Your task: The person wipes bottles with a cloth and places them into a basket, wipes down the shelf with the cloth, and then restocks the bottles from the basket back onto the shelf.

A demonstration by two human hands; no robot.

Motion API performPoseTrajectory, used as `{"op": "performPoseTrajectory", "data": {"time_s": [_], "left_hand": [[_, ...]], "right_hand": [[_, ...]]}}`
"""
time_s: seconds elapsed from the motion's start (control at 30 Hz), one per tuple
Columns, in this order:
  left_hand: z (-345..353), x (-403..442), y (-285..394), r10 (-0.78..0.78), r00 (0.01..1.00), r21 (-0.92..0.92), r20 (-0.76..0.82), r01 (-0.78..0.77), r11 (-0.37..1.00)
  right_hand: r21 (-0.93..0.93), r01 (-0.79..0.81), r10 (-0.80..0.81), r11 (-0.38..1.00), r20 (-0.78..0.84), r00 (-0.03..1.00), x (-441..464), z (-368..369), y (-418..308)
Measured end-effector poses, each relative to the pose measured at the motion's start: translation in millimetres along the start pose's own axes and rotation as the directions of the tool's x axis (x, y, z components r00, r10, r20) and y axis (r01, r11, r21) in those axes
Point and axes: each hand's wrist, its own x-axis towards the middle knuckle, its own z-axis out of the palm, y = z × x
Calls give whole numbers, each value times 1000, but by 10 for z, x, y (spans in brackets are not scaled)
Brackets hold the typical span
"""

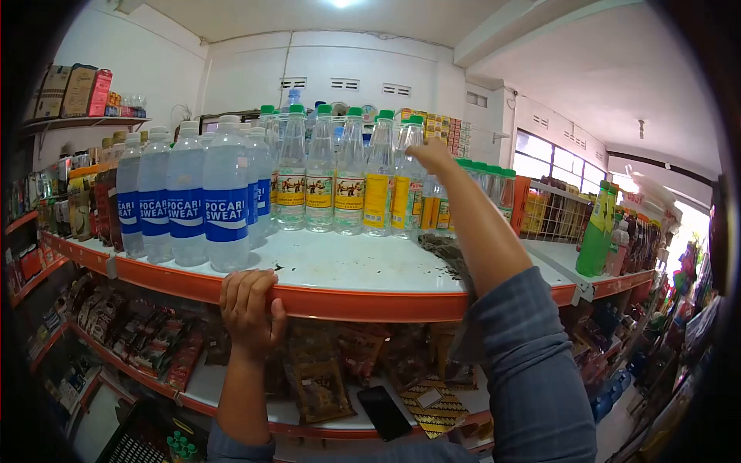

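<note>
My left hand (248, 309) is curled over the orange front edge of the white shelf (340, 266), fingers on top and thumb at the front. Stretched out over the shelf, my right hand (432, 154) closes round the upper part of a clear bottle (401, 204) with a green cap and yellow label; some of its fingers are hidden. That bottle stands at the right end of a row of similar green-capped bottles (320, 189). Below my right forearm a dark grey cloth (440, 247) lies crumpled on the shelf, with dark specks of dirt around it.
Pocari Sweat bottles (226, 197) stand close to the shelf's front edge at left. More green-capped bottles (502, 189) are behind my right arm. Green bottles (596, 231) stand farther right. On the lower shelf lie packets (320, 386) and a black phone (384, 412). A dark crate (139, 440) sits at bottom left.
</note>
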Motion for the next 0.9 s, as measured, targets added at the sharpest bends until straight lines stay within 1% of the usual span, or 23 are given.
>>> {"op": "performPoseTrajectory", "data": {"time_s": [0.03, 0.07, 0.13, 0.37, 0.43, 0.57, 0.63, 0.67, 0.73, 0.83, 0.9], "left_hand": [[7, -6, -6, 4, 1000, -1, 0, -4, 1000], [13, -17, -15, -1, 1000, -5, 1, 1, 1000], [24, -19, -29, -4, 1000, -11, 8, 4, 1000], [37, -8, 7, -6, 1000, 16, -4, 6, 1000], [40, -3, 10, 0, 1000, 24, -4, 0, 1000], [46, -3, 3, 8, 1000, 21, -7, -8, 1000], [39, -4, 1, 9, 1000, 24, -7, -9, 1000], [36, -7, 4, 9, 1000, 25, 6, -9, 1000], [33, -19, 12, 8, 1000, 23, 20, -9, 1000], [31, -13, 18, 8, 1000, 16, 23, -8, 1000], [12, -3, 34, -11, 1000, 24, 21, 10, 1000]], "right_hand": [[-85, 92, -103, 992, -139, 985, -58, 81, -6], [-84, 90, -102, 992, -142, 985, -99, 127, -6], [-91, 20, -33, 996, -140, 990, -219, 142, -65], [-119, -103, 91, 988, -104, 990, -374, 91, -189], [-146, -40, 17, 989, -153, 988, -378, 103, -150], [-191, -25, -7, 981, -165, 986, -351, 142, -91], [-99, -34, 17, 995, -171, 985, -391, 132, -101], [-100, -36, 19, 994, -171, 985, -404, 106, -99], [-102, -16, 15, 995, -11, 1000, -399, 66, -58], [-70, -1, 3, 998, 30, 1000, -409, 46, -6], [-79, -12, 13, 997, 8, 1000, -440, 48, -5]]}}
